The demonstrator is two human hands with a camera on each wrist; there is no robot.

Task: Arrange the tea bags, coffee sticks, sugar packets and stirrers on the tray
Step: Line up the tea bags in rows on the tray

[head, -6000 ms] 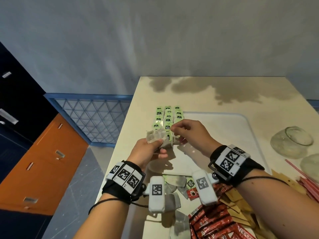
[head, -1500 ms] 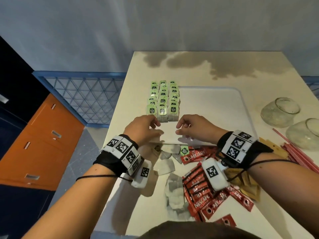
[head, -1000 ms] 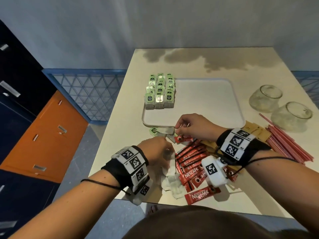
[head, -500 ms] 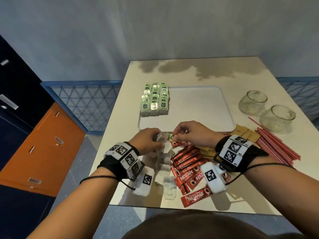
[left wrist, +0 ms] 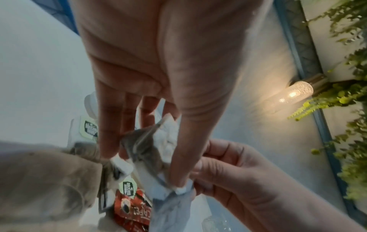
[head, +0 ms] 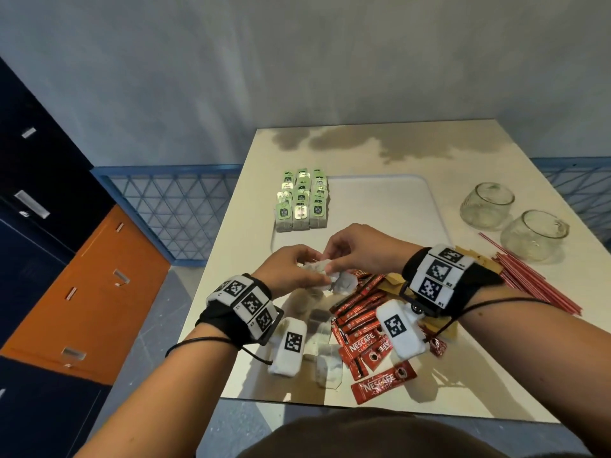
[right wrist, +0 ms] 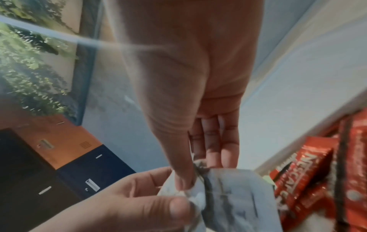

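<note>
A white tray (head: 380, 206) lies mid-table, with rows of green-tagged tea bags (head: 301, 206) standing at its left end. Just before the tray's near edge both hands meet over a small bunch of loose tea bags (head: 340, 282). My left hand (head: 309, 269) grips the bunch (left wrist: 163, 138) between thumb and fingers (left wrist: 109, 141). My right hand (head: 330, 256) pinches a corner of one bag (right wrist: 234, 196) with its thumb. More loose tea bags (head: 325, 361) and red coffee sticks (head: 360, 322) lie below the hands. Brown sugar packets (head: 393, 280) and red stirrers (head: 535, 282) lie to the right.
Two empty glass jars (head: 487, 206) (head: 534, 234) stand on the table right of the tray. The table's near edge (head: 363, 404) is close behind the coffee sticks. Left of the table are a blue lattice rail (head: 172, 206) and orange and dark cabinets (head: 82, 292).
Both hands left the tray's rows, dropped to the loose pile before the tray and took up tea bags. They now hold the bags slightly higher, together.
</note>
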